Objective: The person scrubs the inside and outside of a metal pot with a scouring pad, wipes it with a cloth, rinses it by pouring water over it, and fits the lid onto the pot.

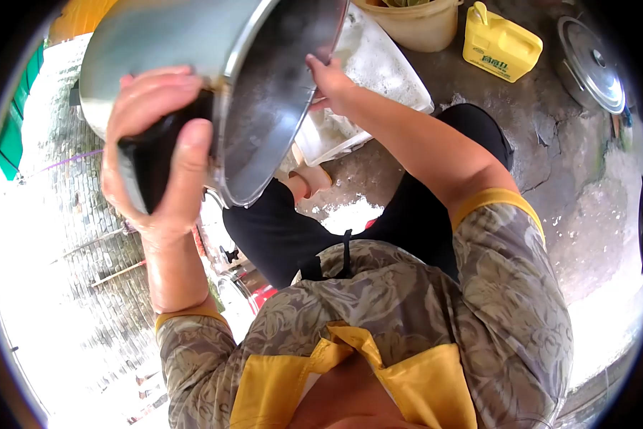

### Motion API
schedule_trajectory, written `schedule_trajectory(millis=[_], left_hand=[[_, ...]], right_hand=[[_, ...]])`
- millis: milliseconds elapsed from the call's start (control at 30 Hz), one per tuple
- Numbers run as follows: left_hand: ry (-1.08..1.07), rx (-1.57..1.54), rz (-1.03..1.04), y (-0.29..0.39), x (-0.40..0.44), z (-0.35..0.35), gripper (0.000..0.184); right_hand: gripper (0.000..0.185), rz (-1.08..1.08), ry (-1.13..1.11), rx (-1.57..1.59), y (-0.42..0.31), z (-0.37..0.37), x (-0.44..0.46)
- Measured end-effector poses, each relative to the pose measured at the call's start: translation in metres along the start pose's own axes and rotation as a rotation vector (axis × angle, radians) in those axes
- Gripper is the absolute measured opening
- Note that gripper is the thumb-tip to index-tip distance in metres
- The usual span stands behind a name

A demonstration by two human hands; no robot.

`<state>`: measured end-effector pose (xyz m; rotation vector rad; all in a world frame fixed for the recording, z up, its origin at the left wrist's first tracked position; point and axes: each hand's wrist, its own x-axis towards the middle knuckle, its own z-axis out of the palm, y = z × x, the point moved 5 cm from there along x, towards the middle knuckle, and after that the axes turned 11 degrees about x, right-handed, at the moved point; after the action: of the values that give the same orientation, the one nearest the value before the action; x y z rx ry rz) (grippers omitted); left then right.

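Observation:
A large metal pot is held up in front of me, tilted on its side with its opening turned to the right. My left hand is wrapped round the black handle on its side, thumb across the handle. At the far side of the opening, my right hand has its fingers closed at the pot's rim; part of the grip is hidden. Beneath the right hand lies a white tub with foamy water in it. The pot hides the tub's left part.
Behind the tub stands a beige bucket. A yellow jug sits to its right on the wet concrete floor. Farther right is a pot with a metal lid. A slippered foot shows below the tub; brick paving lies left.

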<state>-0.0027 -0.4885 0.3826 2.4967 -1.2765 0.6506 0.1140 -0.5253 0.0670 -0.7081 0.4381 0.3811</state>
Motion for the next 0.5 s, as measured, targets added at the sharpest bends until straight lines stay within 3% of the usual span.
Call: schedule_trajectory(millis=[67,133,167,267,300,333,400,500], left_hand=[[0.156,-0.244,-0.019,-0.036,-0.004,-0.016,0.024],[0.233,-0.443,-0.096,-0.066,-0.011,-0.023,0.026],[0.378,-0.438,-0.392,-0.092,-0.028,-0.029,0.025],[0.487,-0.525,-0.622,-0.128,-0.05,-0.019,0.026],[0.491,-0.653,-0.581,-0.137,-0.053,-0.015,0.024],[0.606,-0.668,-0.772,-0.164,-0.078,-0.002,0.022],[0.697,-0.983,-0.802,-0.216,-0.123,0.025,0.02],[0.69,-1.269,-0.886,-0.214,-0.148,0.045,0.022]], right_hand=[[0.05,-0.108,0.002,0.24,-0.002,-0.022,0.012],[0.049,-0.14,0.112,0.212,0.004,-0.04,0.017],[0.049,-0.1,0.08,0.379,-0.002,-0.039,-0.001],[0.056,-0.008,0.031,0.77,-0.034,-0.043,-0.055],[0.055,-0.084,0.14,0.767,-0.047,-0.051,-0.072],[0.055,-0.13,0.234,0.737,-0.053,-0.051,-0.078],[0.047,-0.116,0.31,0.757,-0.059,-0.076,-0.055],[0.046,-0.133,0.154,0.672,-0.062,-0.068,-0.048]])
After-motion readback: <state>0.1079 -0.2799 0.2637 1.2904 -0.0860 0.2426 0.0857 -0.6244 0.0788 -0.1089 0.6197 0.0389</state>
